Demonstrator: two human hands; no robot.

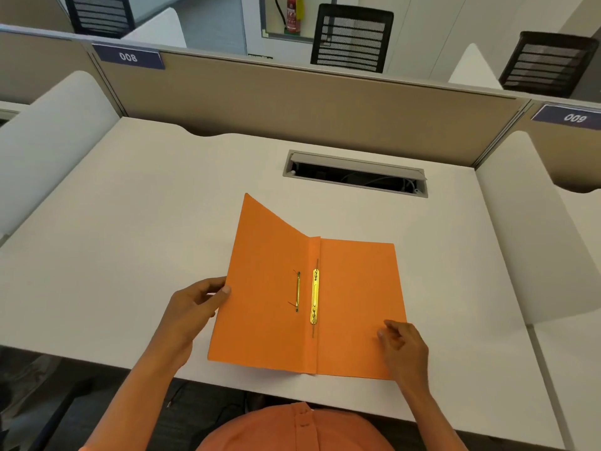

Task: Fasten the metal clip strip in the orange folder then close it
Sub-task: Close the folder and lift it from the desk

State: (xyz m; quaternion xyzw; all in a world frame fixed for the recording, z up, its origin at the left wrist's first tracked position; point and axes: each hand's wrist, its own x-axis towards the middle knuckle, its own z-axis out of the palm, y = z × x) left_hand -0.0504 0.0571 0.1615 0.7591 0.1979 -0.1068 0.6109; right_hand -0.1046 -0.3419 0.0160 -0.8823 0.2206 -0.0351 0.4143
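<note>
One orange folder (351, 307) open on desk (130, 242); two brass pieces, clip strip (314, 296) and thin prong bar (298, 291); left hand (195, 307) pinches raised cover edge; right hand (403, 348) loosely curled, resting on right leaf.

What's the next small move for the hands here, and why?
Probably swing the left cover over to shut the orange folder. The left hand already pinches that cover's outer edge, and the cover is lifted off the desk. The metal clip strip seems to lie flat beside the spine, so fastening looks done. The right hand rests on the right cover, steadying it.
</note>
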